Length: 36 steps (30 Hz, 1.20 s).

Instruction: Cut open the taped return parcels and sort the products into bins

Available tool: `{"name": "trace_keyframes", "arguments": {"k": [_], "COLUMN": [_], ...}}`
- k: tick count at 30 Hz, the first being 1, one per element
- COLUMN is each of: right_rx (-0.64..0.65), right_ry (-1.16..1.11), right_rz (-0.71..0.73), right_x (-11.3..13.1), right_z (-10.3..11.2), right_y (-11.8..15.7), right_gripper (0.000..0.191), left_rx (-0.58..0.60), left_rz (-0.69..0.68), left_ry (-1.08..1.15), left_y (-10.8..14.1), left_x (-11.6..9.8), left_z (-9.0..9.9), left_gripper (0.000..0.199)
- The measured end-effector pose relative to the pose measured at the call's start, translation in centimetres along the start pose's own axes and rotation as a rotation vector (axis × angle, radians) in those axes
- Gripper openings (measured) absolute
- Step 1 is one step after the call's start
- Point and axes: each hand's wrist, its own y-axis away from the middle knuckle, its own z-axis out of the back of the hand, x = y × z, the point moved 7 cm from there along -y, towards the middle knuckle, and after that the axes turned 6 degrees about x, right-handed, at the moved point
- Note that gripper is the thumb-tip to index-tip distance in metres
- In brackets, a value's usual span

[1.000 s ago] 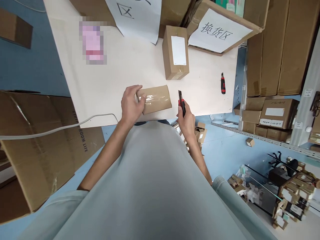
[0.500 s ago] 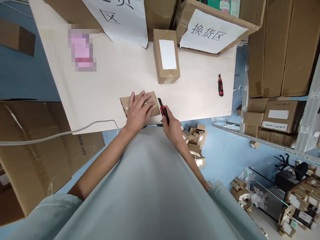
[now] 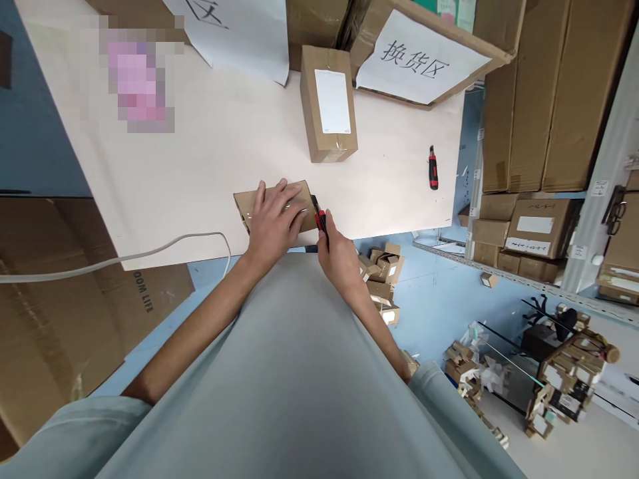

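A small taped cardboard box [image 3: 300, 194] lies near the front edge of the white table. My left hand [image 3: 273, 223] rests on top of it with the fingers stretched out and a little apart, covering much of its upper face. A red and black utility knife [image 3: 320, 217] is gripped in my right hand [image 3: 339, 259], with the fingers wrapped round its handle. The knife's front end is right at the box's right side; whether the blade touches the cardboard I cannot tell.
Behind stands a larger taped box [image 3: 308, 110] with a white label. A second utility knife [image 3: 432, 169] lies at the table's right. Open-topped cartons with paper signs [image 3: 414, 60] line the back. A white cable [image 3: 164, 247] crosses the left front edge. A pixelated pink item [image 3: 134, 80] is at left.
My right hand has brought the knife slightly left, closer against the right side of the small box. My left hand stays on the box. The camera view has shifted a little.
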Motion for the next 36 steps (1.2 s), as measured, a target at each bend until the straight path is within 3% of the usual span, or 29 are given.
{"name": "trace_keyframes", "arguments": {"k": [5,9,16,24,32,36], "right_rx": [0.081,0.132,0.195,0.130,0.128,0.131], "right_ry": [0.253,0.327,0.303,0.166,0.143,0.176], "right_rz": [-0.115,-0.161,-0.264,-0.234,-0.180,-0.179], "right_x": [3.1,4.2,3.2,1.8,1.4,1.3], "right_z": [0.6,0.4,-0.9,0.7,0.3,-0.3], "right_y": [-0.2,0.4,2.6,3.8,0.5,0.4], "right_gripper": [0.079,0.081,0.077,0.065,0.067,0.067], "left_rx": [0.021,0.021,-0.041,-0.085,-0.052,-0.051], "left_rz": [-0.018,-0.035,-0.141,-0.166,-0.136,-0.134], "left_ry": [0.002,0.000,-0.089,-0.089,-0.078,-0.097], "left_y": [0.2,0.1,0.1,0.3,0.2,0.4], "left_x": [0.1,0.5,0.8,0.9,1.0,0.9], "left_z": [-0.1,-0.2,-0.6,-0.7,-0.6,-0.6], "left_gripper": [0.032,0.028,0.033,0.032,0.031,0.028]}}
